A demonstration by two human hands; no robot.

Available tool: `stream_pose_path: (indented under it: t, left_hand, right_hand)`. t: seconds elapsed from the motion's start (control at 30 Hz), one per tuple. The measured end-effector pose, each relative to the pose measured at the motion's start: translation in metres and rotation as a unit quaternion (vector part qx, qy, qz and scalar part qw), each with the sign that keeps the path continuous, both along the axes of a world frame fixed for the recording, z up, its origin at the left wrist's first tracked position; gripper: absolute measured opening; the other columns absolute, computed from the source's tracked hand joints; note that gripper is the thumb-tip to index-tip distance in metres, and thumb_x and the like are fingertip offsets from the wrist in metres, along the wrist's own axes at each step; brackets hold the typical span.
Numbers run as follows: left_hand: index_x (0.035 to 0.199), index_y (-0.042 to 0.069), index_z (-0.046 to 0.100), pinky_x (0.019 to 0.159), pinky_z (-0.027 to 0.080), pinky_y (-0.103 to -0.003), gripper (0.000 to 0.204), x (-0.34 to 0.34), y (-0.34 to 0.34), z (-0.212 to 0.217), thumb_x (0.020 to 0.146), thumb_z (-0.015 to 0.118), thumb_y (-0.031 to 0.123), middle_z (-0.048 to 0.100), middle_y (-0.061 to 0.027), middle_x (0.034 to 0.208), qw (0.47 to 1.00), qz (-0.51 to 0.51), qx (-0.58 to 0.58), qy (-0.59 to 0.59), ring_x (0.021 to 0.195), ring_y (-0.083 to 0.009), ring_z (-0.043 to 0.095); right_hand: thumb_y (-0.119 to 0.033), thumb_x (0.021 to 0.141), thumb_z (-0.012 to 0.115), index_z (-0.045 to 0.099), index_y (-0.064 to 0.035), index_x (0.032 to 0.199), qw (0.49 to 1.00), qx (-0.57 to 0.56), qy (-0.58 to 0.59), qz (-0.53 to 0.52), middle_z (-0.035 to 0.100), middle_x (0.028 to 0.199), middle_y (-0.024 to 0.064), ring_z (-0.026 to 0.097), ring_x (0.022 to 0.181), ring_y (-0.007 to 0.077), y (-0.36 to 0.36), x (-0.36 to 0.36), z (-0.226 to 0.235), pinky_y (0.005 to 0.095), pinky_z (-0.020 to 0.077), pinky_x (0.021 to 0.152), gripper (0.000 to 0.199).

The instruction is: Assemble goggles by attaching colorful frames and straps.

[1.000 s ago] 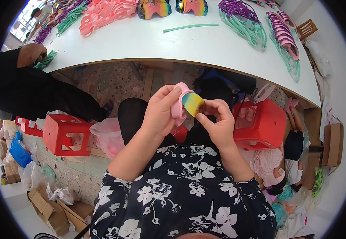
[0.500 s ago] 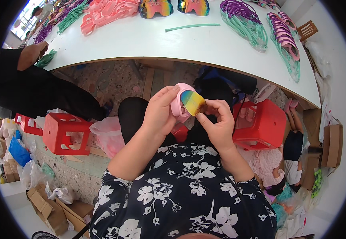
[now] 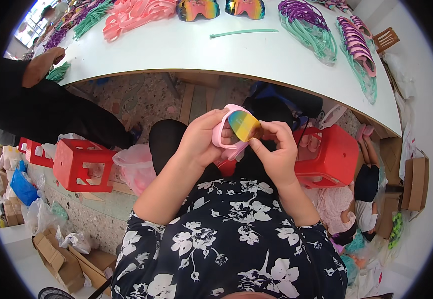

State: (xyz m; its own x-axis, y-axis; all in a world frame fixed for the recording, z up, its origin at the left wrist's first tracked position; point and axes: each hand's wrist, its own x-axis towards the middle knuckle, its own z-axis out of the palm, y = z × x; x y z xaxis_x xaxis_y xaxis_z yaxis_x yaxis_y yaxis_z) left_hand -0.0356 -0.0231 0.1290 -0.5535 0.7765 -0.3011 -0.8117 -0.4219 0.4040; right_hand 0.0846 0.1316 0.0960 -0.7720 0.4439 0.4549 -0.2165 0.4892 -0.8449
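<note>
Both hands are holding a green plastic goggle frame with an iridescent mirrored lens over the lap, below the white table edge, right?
Not quite: the plastic goggle frame is pink, not green. The head view shows the left hand and right hand both holding it, with its iridescent mirrored lens, over the lap, below the white table edge.

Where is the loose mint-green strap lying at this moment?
In the head view, the mint-green strap lies alone on the white table, top centre, just below the two mirrored goggles and left of the purple-and-green frame pile.
</note>
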Motion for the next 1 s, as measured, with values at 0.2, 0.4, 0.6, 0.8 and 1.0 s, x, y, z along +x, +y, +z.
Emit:
stream_pose_path:
  t: [0.2, 0.4, 0.6, 0.8, 1.0]
  left_hand:
    - [0.102, -0.003, 0.056, 0.048, 0.041, -0.017, 0.023, -0.01, -0.002, -0.011, 0.104, 0.046, 0.017, 0.051, 0.0009, 0.072, 0.981, -0.087, 0.105, -0.136, 0.055, -0.0033, 0.045]
    - [0.1, -0.002, 0.055, 0.056, 0.051, -0.023, 0.019, -0.006, -0.002, -0.015, 0.104, 0.049, 0.016, 0.059, -0.0053, 0.081, 0.998, -0.043, 0.054, -0.009, 0.065, -0.0089, 0.058]
    - [0.101, 0.001, 0.056, 0.067, 0.056, -0.027, 0.015, 0.016, 0.012, 0.005, 0.103, 0.054, 0.016, 0.063, -0.0083, 0.09, 0.975, 0.106, -0.14, 0.134, 0.077, -0.0127, 0.064]
    - [0.098, 0.0, 0.055, 0.067, 0.055, -0.027, 0.016, 0.013, 0.009, -0.009, 0.102, 0.058, 0.015, 0.064, -0.0086, 0.091, 0.949, 0.125, -0.159, 0.244, 0.079, -0.0118, 0.065]
    - [0.101, 0.001, 0.059, 0.068, 0.049, -0.023, 0.013, 0.005, 0.009, -0.02, 0.1, 0.06, 0.013, 0.063, -0.0038, 0.087, 0.898, 0.113, -0.231, 0.357, 0.079, -0.0085, 0.06]
  right_hand:
    - [-0.002, 0.079, 0.079, 0.068, 0.0011, 0.11, 0.984, -0.156, -0.047, 0.072, 0.062, 0.104, 0.0057, 0.068, 0.091, 0.0141, 0.003, -0.001, 0.0, 0.0262, 0.0548, 0.082, 0.033]
    - [-0.003, 0.073, 0.081, 0.068, -0.0014, 0.109, 0.999, 0.036, -0.007, 0.0, 0.062, 0.1, 0.0092, 0.062, 0.083, 0.0164, 0.004, 0.0, 0.002, 0.028, 0.0522, 0.073, 0.038]
    - [-0.002, 0.071, 0.081, 0.067, -0.0019, 0.109, 0.997, 0.068, 0.025, -0.008, 0.062, 0.099, 0.0101, 0.059, 0.08, 0.018, 0.001, 0.002, 0.0, 0.0288, 0.0505, 0.07, 0.04]
    - [-0.003, 0.071, 0.081, 0.068, -0.0016, 0.108, 0.998, 0.064, 0.027, 0.001, 0.063, 0.1, 0.0115, 0.061, 0.083, 0.0203, 0.0, 0.002, 0.0, 0.0289, 0.051, 0.072, 0.04]
    - [-0.001, 0.073, 0.08, 0.068, -0.0025, 0.106, 0.995, 0.081, 0.048, 0.009, 0.064, 0.098, 0.0103, 0.063, 0.086, 0.0218, 0.009, 0.001, -0.005, 0.0315, 0.0528, 0.076, 0.035]
